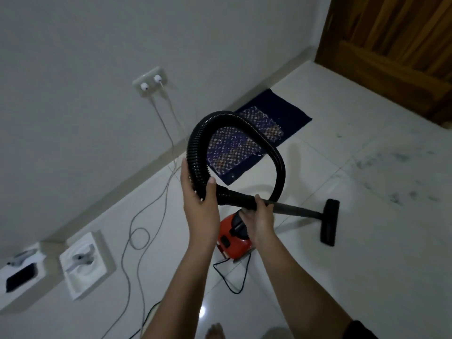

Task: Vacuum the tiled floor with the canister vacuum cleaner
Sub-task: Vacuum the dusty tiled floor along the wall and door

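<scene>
A small red canister vacuum (233,241) sits on the white tiled floor (367,265) below my hands. Its black ribbed hose (195,148) loops up in an arch above it. My left hand (199,199) grips the ribbed hose near its lower end. My right hand (260,216) is closed around the black wand handle (238,198). The wand (297,209) runs right to the black floor head (330,222), which rests on the tiles. A black power cord (230,277) trails from the canister.
A blue patterned mat (259,138) lies by the wall. Grey cables (139,231) hang from a wall socket (150,84) onto the floor. A wooden door (396,50) stands at the top right. Dusty smudges (396,165) mark the tiles at right. White fittings (83,261) sit at the left.
</scene>
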Motion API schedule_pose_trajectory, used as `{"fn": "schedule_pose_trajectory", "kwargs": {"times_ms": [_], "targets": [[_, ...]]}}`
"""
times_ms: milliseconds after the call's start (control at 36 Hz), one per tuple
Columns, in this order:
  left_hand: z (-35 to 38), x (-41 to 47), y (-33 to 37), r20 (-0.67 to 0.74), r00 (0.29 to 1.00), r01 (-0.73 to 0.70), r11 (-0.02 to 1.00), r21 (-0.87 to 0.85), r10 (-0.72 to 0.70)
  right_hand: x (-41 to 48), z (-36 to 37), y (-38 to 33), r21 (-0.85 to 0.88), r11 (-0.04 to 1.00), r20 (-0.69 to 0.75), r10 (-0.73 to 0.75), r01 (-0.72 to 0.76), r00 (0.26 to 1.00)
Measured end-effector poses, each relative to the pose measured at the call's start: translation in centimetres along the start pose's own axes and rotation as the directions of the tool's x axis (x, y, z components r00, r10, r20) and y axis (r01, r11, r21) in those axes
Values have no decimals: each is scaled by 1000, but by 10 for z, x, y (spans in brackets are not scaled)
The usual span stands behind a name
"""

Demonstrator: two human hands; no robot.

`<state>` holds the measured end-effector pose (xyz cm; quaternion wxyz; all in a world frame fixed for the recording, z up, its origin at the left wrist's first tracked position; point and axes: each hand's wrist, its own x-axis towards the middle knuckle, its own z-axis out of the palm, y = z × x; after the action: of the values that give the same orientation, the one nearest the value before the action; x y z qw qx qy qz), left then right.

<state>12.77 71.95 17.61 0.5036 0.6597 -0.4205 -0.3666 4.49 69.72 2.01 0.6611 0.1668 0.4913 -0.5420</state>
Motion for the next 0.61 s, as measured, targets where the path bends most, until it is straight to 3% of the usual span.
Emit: {"fn": "schedule_pose_trajectory", "kwargs": {"times_ms": [56, 167, 306, 389, 472, 528, 611], "targets": [[-11, 2, -5, 63, 998, -19, 1000, 13, 18, 12, -1, 4, 154, 986, -18, -55, 57, 998], [-39, 10, -18, 183, 980, -109, 977, 184, 75, 18, -3, 20, 96, 993, -80, -66, 74, 995], [-72, 13, -29, 387, 905, -359, 803, 476, 176, 8, -10, 32, 14, 1000, -64, -16, 17, 998], [-87, 13, -39, 547, 812, -541, 609, 580, 201, 0, -22, 37, -44, 999, -77, -2, -1, 997], [-96, 11, -47, 663, 723, -688, 288, 666, 195, -7, -36, 40, -150, 989, -74, 2, -13, 997], [-97, 5, -47, 719, 691, -723, 59, 689, 75, -13, -44, 41, -213, 977, -61, 7, -20, 998], [-91, -12, -49, 730, 644, -757, -55, 651, -230, -16, -59, 44, -321, 946, -68, 22, -42, 997]]}}
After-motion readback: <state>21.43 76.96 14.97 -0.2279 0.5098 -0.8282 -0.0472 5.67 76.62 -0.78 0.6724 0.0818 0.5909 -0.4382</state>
